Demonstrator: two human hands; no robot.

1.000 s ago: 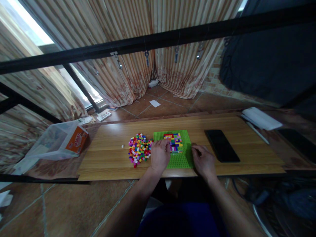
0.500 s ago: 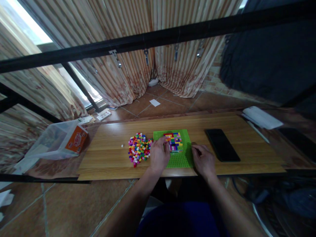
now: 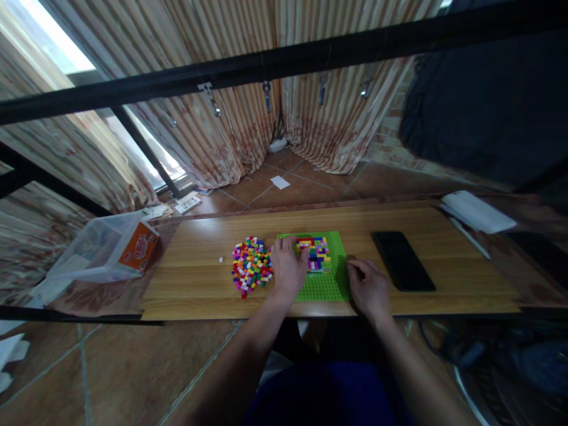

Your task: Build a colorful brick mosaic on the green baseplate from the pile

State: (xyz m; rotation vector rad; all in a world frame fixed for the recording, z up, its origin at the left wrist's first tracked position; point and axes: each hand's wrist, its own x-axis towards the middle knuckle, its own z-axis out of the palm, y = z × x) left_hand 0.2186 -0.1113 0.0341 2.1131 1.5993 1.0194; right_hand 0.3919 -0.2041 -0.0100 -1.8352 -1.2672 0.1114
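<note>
A green studded baseplate lies on the wooden board, with a patch of small multicoloured building bricks pressed onto its upper middle. My left hand is over the plate's left side. Its fingers stretch forward and its thumb stands apart beside the brick patch; no brick shows between them. At the plate's right edge, my right hand has its fingers curled together. Whatever they may hold is hidden. Left of the plate is a heap of loose bricks, close to my left hand.
A black phone lies right of my right hand. One small white brick sits apart, left of the heap. A clear plastic bin with an orange label stands at the left end. A black bar crosses beyond the board.
My left thumb has parted from the fingers, which were closer together over the bricks' left edge. My right hand stays by the plate's edge. The whole view has shifted slightly.
</note>
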